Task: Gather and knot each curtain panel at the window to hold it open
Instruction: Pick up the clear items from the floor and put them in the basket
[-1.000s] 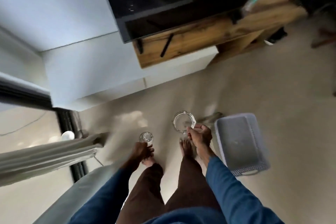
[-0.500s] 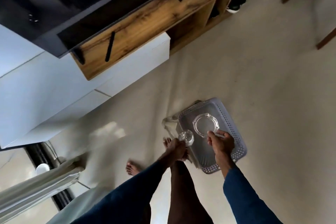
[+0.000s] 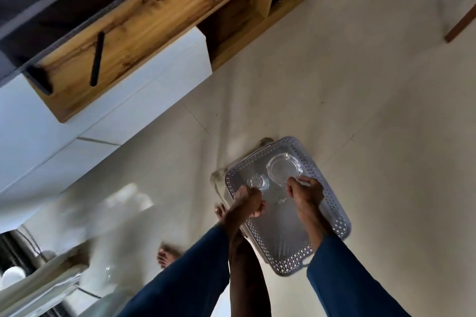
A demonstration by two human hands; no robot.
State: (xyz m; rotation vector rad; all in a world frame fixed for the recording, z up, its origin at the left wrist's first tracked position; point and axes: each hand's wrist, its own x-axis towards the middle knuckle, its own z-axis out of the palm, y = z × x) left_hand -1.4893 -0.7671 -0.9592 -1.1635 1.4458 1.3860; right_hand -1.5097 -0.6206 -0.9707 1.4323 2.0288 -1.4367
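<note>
Head view — over the basket (image 3: 337, 219), left hand (image 3: 248, 201) clasps a tumbler (image 3: 257, 183), right hand (image 3: 306, 194) pinches a dish (image 3: 282, 168) — likely stowing both.

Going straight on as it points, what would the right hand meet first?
The right hand holds a glass dish, which would likely meet the grey basket first; depth is unclear.

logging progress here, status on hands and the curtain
Left hand grips small glass; right hand pinches glass dish, both over grey basket. Curtain lower left, no hand on it. Both hands full.
</note>
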